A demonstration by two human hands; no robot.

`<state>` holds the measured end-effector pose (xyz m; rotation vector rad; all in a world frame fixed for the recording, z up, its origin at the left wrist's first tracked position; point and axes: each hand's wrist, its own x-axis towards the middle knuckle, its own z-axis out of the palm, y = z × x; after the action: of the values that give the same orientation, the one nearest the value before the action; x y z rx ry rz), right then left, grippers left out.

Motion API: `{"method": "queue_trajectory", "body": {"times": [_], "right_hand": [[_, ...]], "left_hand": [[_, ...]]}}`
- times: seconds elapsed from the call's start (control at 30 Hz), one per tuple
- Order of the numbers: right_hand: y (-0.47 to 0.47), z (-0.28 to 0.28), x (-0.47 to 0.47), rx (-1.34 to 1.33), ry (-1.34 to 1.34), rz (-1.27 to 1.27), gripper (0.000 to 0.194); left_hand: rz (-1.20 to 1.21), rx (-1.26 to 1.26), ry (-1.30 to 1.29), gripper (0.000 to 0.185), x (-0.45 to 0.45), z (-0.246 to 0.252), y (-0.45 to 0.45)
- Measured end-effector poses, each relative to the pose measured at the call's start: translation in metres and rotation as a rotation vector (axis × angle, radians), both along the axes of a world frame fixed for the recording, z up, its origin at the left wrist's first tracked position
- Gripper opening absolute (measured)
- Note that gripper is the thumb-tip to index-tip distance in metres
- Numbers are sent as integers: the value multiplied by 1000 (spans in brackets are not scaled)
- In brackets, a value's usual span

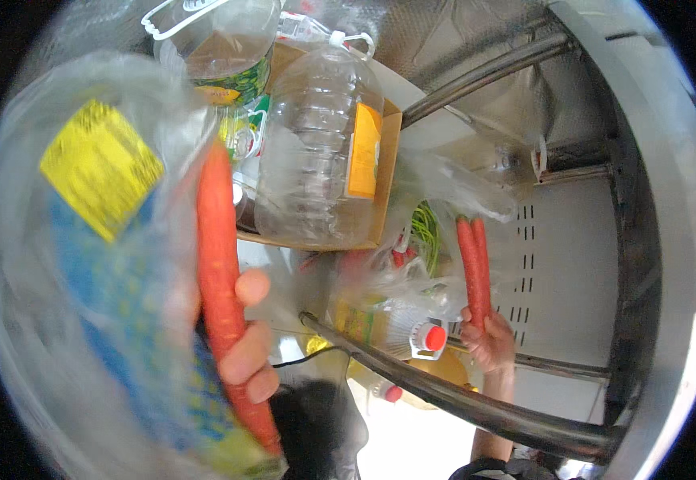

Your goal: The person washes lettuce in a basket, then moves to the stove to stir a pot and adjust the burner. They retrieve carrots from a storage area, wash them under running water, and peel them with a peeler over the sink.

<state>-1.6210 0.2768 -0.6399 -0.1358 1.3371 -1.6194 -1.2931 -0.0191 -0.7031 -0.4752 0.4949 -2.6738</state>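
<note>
Close to the camera, my left hand (250,354) is wrapped around a thick orange carrot (219,240). Beside that carrot is a blurred clear plastic bag (23,252) with a yellow label bearing writing (101,168); it covers much of the hand. A blue and yellow patterned thing shows through the plastic; what it is I cannot tell. Farther right, my right hand (489,342) grips two slim carrots (474,264) by their lower ends, side by side and upright in view. A thin clear plastic bag (468,186) lies just above them, near green stalks (424,231).
A cardboard box (388,174) holds large clear plastic bottles (318,144). A curved metal bar (444,390) crosses below my right hand; another metal bar (486,75) runs above. Near the lower bar stand a red-capped jug (435,338) and a bottle with a red cap (392,393).
</note>
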Motion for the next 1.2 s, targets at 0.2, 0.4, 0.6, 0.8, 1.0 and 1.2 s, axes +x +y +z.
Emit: {"method": "queue_trajectory", "body": {"times": [0.2,0.4,0.6,0.8,1.0,1.2], "right_hand": [[19,22,42,126,167,-60,46],[96,45,105,148,80,-270,43],[212,134,246,500,-138,-372,33],[290,283,360,421,-478,-447,21],[333,364,413,435,44,-432,28],[387,390,484,79,-111,-934,38]], "left_hand": [[86,57,-308,11,12,0,50],[154,87,-611,13,46,7,96],[150,-10,-964,18,89,80,133],[10,-176,-1213,23,135,216,178],[-222,-501,-1186,28,123,333,204],[-536,-935,-950,33,4,411,275]]}}
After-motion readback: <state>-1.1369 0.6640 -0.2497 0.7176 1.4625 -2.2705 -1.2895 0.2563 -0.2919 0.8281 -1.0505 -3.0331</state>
